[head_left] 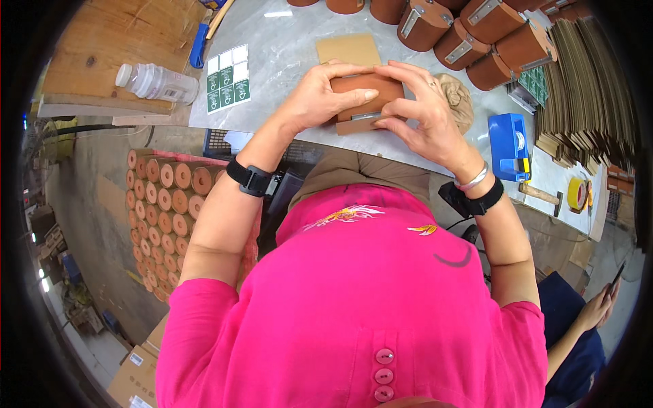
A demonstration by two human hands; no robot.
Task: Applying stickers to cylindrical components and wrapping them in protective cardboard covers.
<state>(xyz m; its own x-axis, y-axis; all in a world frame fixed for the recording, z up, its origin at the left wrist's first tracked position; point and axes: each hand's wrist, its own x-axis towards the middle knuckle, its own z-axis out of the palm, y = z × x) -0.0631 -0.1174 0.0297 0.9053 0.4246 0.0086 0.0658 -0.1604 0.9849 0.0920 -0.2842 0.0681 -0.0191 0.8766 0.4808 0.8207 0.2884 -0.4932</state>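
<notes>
Near the front edge of the grey table, both my hands are on a brown curved-sided box (379,84) with a metal strip along its near side. My left hand (326,95) grips its left end, thumb lying across the top. At the right end my right hand (423,109) has its fingers curled over it, with thumb and forefinger near the metal strip and a brown flap at the front. A tan card (347,49) lies just behind the box. Beside my right hand rests a crumpled beige cloth (457,102).
Brown boxes with metal clasps (469,37) are piled back right, by stacked cardboard sheets (585,88). A blue tape dispenser (509,146), hammer (541,194) and yellow tape roll (577,194) lie right. Left are a sticker sheet (228,78) and clear bottle (160,83). Another person's hand (598,306) holds a phone.
</notes>
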